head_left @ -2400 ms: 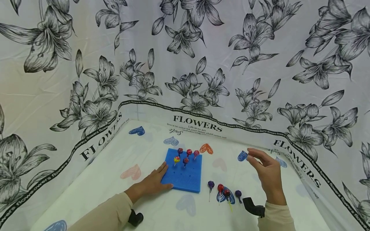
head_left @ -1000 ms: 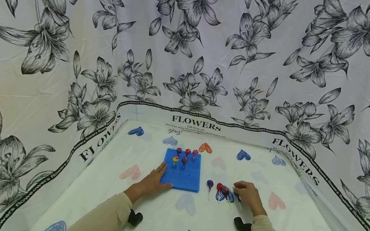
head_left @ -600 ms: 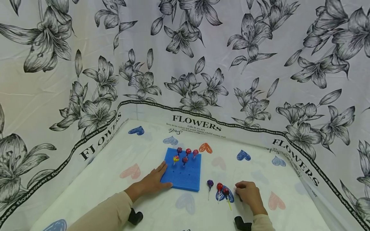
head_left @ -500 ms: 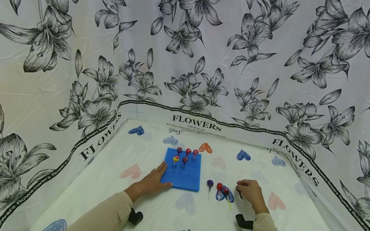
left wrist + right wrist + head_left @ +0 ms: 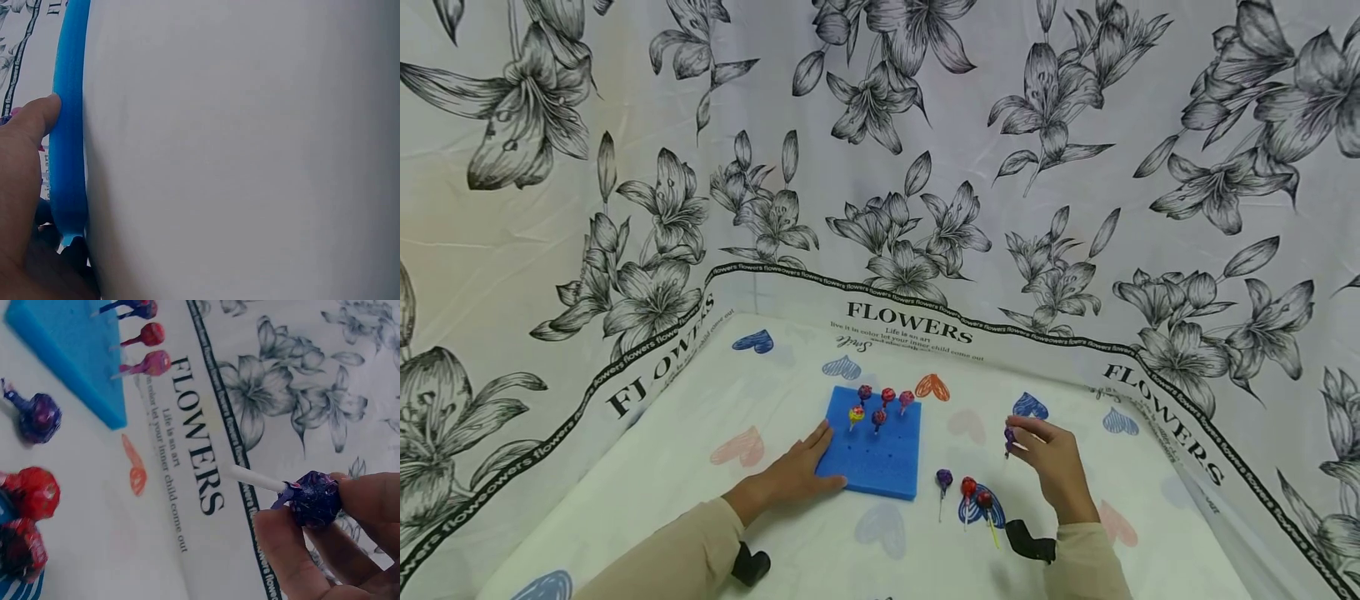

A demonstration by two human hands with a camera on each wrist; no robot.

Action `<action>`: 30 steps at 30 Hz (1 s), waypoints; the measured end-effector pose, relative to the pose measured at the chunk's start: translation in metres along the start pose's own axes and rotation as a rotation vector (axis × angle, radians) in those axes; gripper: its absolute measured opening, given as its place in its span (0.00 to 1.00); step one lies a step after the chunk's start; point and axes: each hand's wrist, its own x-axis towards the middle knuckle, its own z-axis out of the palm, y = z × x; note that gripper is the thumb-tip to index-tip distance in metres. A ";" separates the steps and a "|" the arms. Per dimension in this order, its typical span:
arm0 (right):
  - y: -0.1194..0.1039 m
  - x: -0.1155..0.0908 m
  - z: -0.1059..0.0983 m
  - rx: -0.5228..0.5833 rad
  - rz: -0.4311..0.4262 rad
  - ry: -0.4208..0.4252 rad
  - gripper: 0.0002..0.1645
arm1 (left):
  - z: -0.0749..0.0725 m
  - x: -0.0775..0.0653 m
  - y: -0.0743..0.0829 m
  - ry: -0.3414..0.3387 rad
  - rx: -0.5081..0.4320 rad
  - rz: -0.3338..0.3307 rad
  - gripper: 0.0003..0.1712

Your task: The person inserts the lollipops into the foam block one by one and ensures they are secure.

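My right hand [image 5: 1054,468] holds a purple-wrapped lollipop [image 5: 315,499] by its candy head, with the white stick pointing down in the head view. It is raised above the table, right of the blue foam board [image 5: 880,475]. My left hand [image 5: 793,472] rests at the board's near left corner, its fingers extended along the left side and its thumb at the near edge. Several lollipops stand upright toward the board's far side, among them a yellow one [image 5: 856,413] and a pink one [image 5: 907,397]. Small holes show in the board's near part.
Between the board and my right hand lie a purple lollipop [image 5: 943,478], a red one [image 5: 968,485] and a dark red one [image 5: 984,499] with a yellow stick. A white heart-print cloth [image 5: 820,550] covers the table. A flower-print curtain [image 5: 880,192] hangs behind.
My right hand came down to the rightmost purple lollipop on the cloth, took hold of it and lifted it up. My left hand and the board have stayed in place.
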 end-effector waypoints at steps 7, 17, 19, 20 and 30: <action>-0.024 0.010 0.021 0.092 -0.141 -0.009 0.16 | 0.001 -0.001 0.000 0.003 -0.008 -0.006 0.58; -0.046 0.016 0.050 0.125 -0.267 0.043 0.15 | 0.000 -0.003 0.001 -0.007 -0.016 -0.007 0.58; -0.051 0.017 0.054 0.123 -0.280 0.052 0.15 | 0.000 -0.002 0.000 -0.008 -0.014 -0.006 0.59; -0.053 0.017 0.056 0.125 -0.288 0.053 0.15 | -0.001 -0.002 0.000 -0.009 -0.012 -0.005 0.59; -0.067 0.022 0.070 0.199 -0.356 0.028 0.15 | 0.000 -0.001 -0.004 -0.012 -0.002 0.014 0.59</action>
